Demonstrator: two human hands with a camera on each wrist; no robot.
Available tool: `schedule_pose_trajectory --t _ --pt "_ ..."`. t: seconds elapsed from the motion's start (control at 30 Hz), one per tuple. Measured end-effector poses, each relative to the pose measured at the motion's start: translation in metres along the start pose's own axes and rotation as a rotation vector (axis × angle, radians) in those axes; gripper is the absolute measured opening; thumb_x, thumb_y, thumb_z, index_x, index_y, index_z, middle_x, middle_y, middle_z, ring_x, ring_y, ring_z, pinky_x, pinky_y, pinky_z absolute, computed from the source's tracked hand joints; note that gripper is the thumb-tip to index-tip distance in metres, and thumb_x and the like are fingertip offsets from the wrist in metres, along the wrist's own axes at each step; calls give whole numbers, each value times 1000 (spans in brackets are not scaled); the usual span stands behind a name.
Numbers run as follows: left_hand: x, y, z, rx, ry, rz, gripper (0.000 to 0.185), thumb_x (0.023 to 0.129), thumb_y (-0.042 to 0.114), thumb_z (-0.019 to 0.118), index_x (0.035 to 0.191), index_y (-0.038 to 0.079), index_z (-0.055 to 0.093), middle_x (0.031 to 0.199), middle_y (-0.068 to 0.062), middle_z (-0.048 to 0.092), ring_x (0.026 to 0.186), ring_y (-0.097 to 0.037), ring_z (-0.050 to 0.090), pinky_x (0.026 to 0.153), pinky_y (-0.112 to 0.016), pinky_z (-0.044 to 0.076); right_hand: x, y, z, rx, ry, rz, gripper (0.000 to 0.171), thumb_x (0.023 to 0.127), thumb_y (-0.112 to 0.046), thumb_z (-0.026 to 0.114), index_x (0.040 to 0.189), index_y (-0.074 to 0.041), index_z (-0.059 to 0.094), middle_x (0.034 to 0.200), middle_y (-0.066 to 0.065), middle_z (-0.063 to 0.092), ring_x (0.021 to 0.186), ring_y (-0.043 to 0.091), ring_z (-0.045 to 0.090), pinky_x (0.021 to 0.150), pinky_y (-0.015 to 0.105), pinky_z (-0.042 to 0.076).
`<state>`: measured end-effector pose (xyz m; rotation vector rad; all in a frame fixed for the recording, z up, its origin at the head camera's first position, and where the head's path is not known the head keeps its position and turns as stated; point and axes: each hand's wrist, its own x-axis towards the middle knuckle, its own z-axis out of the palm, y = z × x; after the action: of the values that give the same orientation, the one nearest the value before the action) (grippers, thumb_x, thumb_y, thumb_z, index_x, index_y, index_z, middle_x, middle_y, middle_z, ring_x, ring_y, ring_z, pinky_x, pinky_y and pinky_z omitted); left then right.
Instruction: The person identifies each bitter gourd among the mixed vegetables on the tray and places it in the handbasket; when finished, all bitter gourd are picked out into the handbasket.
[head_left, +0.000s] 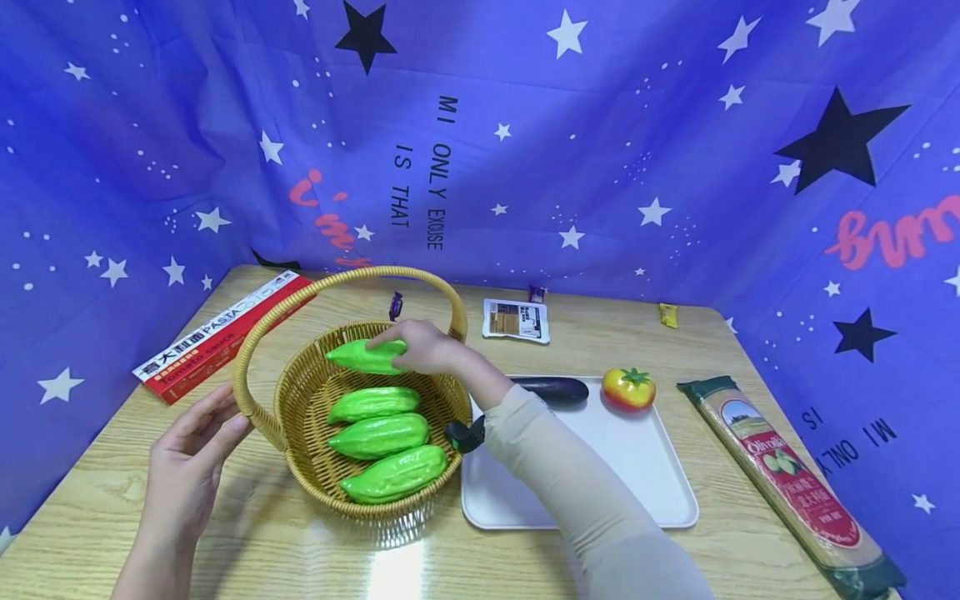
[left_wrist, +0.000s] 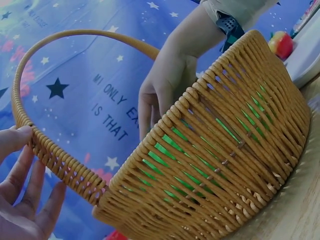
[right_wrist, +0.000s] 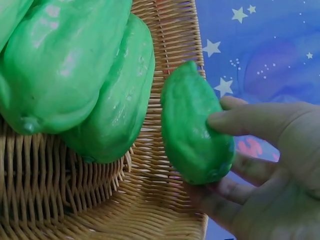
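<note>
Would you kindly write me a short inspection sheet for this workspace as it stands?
Surface: wooden table, glare at the near edge.
Job's things: wicker basket holding three green gourds; fourth gourd at its far rim.
Clutter: white tray with eggplant and tomato; pasta box; spaghetti pack; small packets at the back.
Hands: right hand holds the fourth gourd; left hand touches the basket handle.
Cables: nothing seen.
Surroundings: blue starred cloth.
</note>
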<state>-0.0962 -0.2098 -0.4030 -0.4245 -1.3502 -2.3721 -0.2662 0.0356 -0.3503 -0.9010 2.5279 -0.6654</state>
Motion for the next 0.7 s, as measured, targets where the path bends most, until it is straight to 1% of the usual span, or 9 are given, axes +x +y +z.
schedule_pose_trajectory --t 0.07,0.17,0.2,0.23,0.33,0.43,0.5,0.63,0.7 --pt "0 0 0 8 8 -3 43 88 -23 40 126 -8 53 110 -8 70 102 -13 66 88 -23 55 2 1 1 -20 -13 3 47 89 -1 56 129 -24 58 143 2 49 98 14 54 72 20 43" --pt "0 -1 1 15 12 -4 43 88 -23 41 126 -9 53 110 -8 70 102 -13 66 88 -22 55 3 3 4 -20 -24 1 48 89 1 55 129 -24 58 143 1 48 108 16 54 74 21 43" --pt "0 -1 1 16 12 -4 43 88 -23 41 126 -9 53 110 -8 70 102 -13 66 88 -22 55 4 3 5 -17 -26 -1 48 88 1 55 129 -24 58 143 1 49 108 15 54 73 20 43" --pt "-1 -1 1 18 13 -3 43 88 -23 41 126 -9 52 110 -8 70 102 -14 66 89 -22 55 5 4 6 -17 -28 -3 48 88 1 55 129 -24 58 143 1 49 106 12 52 72 19 42" --pt "-1 -1 1 24 16 0 43 88 -23 41 126 -9 52 110 -9 70 101 -14 66 88 -22 55 5 5 8 2 -42 -4 48 88 3 54 129 -22 58 143 2 49 74 8 51 60 16 40" --pt "-1 -1 1 28 22 3 43 87 -24 41 126 -9 52 110 -9 70 101 -14 66 88 -22 55 6 6 9 19 -58 -2 48 88 4 53 129 -21 58 143 3 49 51 7 33 50 15 35" --pt "0 -1 1 24 22 5 43 87 -24 41 126 -9 52 110 -9 70 101 -14 66 88 -22 55 6 6 11 28 -65 3 49 88 4 53 130 -21 57 143 3 49 48 8 28 48 15 34" --pt "0 -1 2 18 20 9 43 87 -24 41 126 -9 52 110 -9 70 102 -14 66 88 -22 55 7 7 12 22 -70 9 48 88 4 54 129 -21 58 143 3 49 56 4 41 48 14 36" --pt "0 -1 2 18 20 9 43 87 -24 41 126 -9 53 110 -9 70 102 -14 66 88 -22 55 8 8 14 18 -77 10 48 88 4 54 129 -21 58 142 2 50 55 4 39 47 14 36"
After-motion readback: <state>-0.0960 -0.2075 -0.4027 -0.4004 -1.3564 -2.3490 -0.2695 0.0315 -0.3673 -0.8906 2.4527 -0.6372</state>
